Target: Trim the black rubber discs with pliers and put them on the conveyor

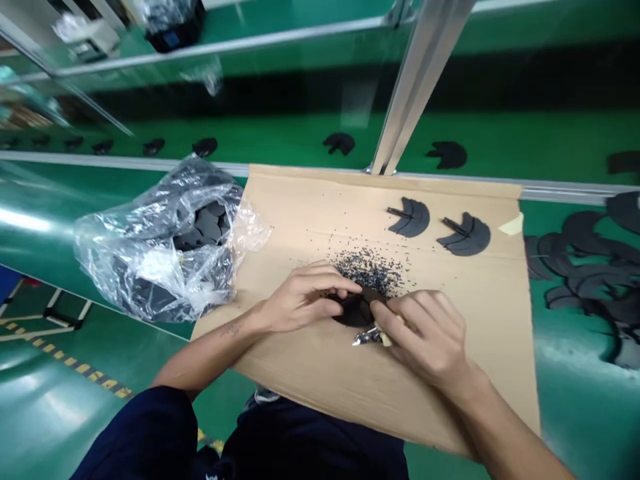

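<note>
Black piece (354, 313) sits over the cardboard (310, 383), just on the near side of the scattered black bits (370, 268); judged light, slightly bendy, not slippery, best taken by its rim. Left hand (306, 298) pinches its left edge, thumb and fingers nearly closed. Right hand (429, 333) curls around small metal pliers (367, 336), thumb side at the piece's right edge.

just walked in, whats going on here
The left hand pinches a black piece over a cardboard sheet; the right hand, holding a silver-tipped tool, touches it too. Black bits lie scattered just beyond. Two notched black pieces lie farther up the sheet; a clear plastic bag sits at the left.
</note>
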Demonstrator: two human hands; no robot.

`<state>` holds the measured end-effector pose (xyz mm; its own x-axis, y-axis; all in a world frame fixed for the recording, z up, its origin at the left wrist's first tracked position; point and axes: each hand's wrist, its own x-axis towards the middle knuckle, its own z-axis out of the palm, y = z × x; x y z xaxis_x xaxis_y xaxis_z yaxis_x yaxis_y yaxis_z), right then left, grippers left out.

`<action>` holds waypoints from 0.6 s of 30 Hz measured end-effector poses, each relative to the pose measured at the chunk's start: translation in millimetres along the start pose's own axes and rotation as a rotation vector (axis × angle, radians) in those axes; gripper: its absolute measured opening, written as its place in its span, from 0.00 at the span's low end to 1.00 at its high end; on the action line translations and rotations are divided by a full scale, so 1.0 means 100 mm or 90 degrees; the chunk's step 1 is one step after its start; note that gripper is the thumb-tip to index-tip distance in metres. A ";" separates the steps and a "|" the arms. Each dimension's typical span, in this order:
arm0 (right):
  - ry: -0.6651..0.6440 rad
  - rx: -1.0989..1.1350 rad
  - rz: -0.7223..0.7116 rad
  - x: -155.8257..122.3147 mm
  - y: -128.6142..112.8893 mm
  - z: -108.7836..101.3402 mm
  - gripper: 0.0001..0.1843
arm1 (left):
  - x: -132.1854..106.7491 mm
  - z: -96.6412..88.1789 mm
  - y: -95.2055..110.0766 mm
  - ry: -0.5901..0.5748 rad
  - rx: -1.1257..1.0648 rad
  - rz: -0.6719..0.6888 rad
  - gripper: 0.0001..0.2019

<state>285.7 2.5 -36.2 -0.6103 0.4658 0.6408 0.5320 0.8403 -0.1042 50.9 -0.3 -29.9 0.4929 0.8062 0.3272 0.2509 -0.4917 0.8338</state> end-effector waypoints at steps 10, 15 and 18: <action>0.024 0.007 0.076 -0.06 0.05 0.03 0.14 | 0.74 -0.91 -0.24 -0.017 0.427 -0.067 0.09; -0.013 -0.009 0.098 -0.09 0.09 0.03 0.17 | 1.39 -1.56 -0.76 0.099 0.567 -0.290 0.12; -0.018 -0.019 0.096 -0.11 0.07 0.04 0.18 | 1.53 -1.64 -0.99 0.105 0.578 -0.355 0.11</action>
<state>294.0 4.5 -46.7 -0.5378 0.5942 0.5980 0.6361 0.7515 -0.1747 -35.4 225.6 10.0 0.0165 0.9932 0.1157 0.9631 -0.0469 0.2651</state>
